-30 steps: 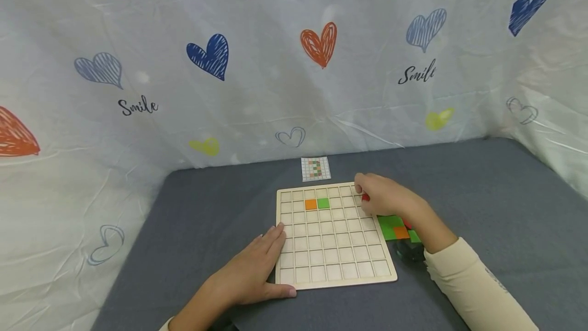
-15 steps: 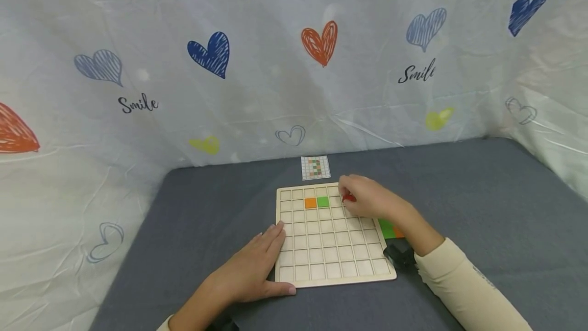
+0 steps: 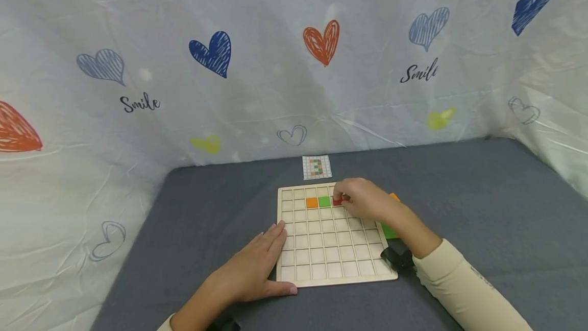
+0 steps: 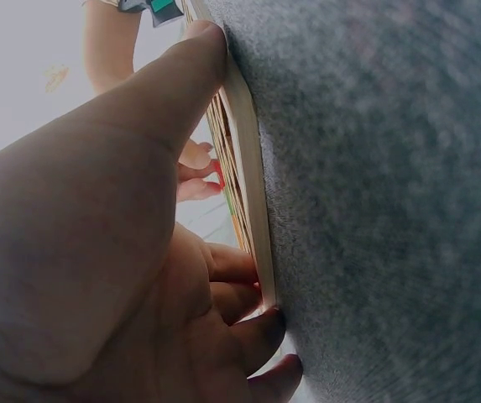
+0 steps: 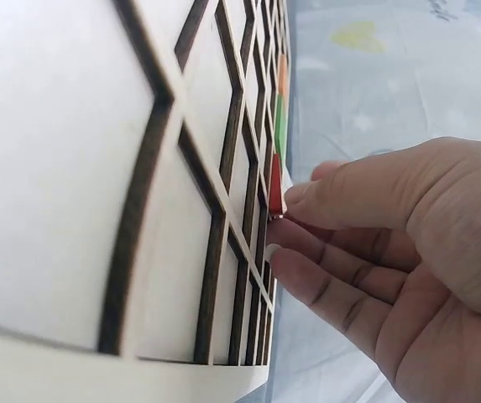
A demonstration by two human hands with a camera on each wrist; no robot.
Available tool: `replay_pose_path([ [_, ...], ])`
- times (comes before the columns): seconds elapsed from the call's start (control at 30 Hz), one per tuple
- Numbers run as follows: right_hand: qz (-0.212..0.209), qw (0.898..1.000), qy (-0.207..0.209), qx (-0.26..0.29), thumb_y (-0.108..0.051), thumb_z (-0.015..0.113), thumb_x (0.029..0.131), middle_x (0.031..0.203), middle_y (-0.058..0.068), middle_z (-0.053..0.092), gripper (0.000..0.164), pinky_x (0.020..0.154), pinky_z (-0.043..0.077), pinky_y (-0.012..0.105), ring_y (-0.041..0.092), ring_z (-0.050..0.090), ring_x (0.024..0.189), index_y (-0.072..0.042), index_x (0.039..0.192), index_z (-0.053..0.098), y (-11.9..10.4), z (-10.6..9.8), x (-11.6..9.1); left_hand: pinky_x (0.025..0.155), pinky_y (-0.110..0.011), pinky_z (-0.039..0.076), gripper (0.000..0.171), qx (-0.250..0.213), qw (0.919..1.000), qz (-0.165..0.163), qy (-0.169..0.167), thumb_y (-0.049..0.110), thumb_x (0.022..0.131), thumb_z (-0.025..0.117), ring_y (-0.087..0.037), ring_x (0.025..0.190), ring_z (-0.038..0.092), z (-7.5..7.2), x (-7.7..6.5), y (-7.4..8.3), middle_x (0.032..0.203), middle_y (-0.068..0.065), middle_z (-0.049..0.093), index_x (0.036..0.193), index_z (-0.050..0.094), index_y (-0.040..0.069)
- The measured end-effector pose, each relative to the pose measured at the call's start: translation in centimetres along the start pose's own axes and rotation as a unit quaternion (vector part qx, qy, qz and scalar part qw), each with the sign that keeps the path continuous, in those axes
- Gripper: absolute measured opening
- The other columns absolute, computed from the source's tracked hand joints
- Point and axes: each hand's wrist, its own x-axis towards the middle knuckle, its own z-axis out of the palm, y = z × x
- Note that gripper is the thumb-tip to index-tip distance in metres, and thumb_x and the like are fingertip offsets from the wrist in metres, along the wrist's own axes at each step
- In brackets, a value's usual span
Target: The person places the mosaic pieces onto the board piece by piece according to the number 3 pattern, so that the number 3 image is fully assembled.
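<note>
Currently the right hand [image 3: 365,198] pinches a red square [image 3: 337,202] between thumb and fingertips, at the second row from the far edge of a wooden board [image 3: 332,254]. The red square sits just right of a green square [image 3: 324,202], and left of that one lies an orange square [image 3: 312,203] — three cells side by side. Whether the red square is fully flat in its cell, I cannot tell.

The left hand [image 3: 259,264] is spread along the board's left side, fingertips on the edge and thumb stretched to the near corner.

Beyond the board lies a small card [image 3: 316,167] printed with a coloured grid. Right of the board, partly hidden by the right forearm, are a loose green piece [image 3: 389,231] and a loose orange piece [image 3: 394,196]. All rest on a grey cloth [image 3: 229,208]; behind hangs a pale curtain [image 3: 257,101] — printed with hearts and the word "Smile".
</note>
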Motion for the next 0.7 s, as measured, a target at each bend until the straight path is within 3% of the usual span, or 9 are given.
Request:
replay_pose_path([
  [0.3, -0.012, 1.000, -0.012, -0.004, 0.013, 0.062, 0.085, 0.096, 0.001, 0.069, 0.026, 0.075, 0.052, 0.035, 0.013, 0.059, 0.084, -0.009, 0.092, 0.075, -0.43, -0.31, -0.13, 0.118, -0.050, 0.024, 0.113, -0.001, 1.0000, -0.002, 0.000, 0.079, 0.085, 0.053, -0.027, 0.151, 0.014, -0.07, 0.05, 0.05, 0.166, -0.013, 0.012, 0.160, 0.019, 0.002],
  [0.53, -0.047, 0.999, -0.023, -0.002, 0.014, 0.061, 0.087, 0.097, 0.002, 0.072, 0.026, 0.075, 0.053, 0.033, 0.010, 0.060, 0.081, -0.006, 0.095, 0.075, -0.73, -0.47, -0.27, 0.118, -0.050, 0.023, 0.113, -0.005, 1.0000, -0.001, 0.002, 0.079, 0.085, 0.053, -0.028, 0.151, 0.014, -0.04, -0.02, 0.01, 0.166, -0.013, 0.011, 0.160, 0.019, 0.002],
  [0.7, -0.039, 0.998, -0.048, 0.002, 0.012, 0.056, 0.091, 0.104, 0.003, 0.073, 0.028, 0.079, 0.055, 0.035, 0.016, 0.066, 0.093, -0.005, 0.104, 0.074, -0.85, -0.83, -0.64, 0.118, -0.050, 0.024, 0.112, -0.005, 1.0000, 0.003, 0.005, 0.078, 0.086, 0.053, -0.028, 0.151, 0.014, -0.08, -0.12, 0.02, 0.166, -0.014, 0.011, 0.159, 0.019, 0.001],
])
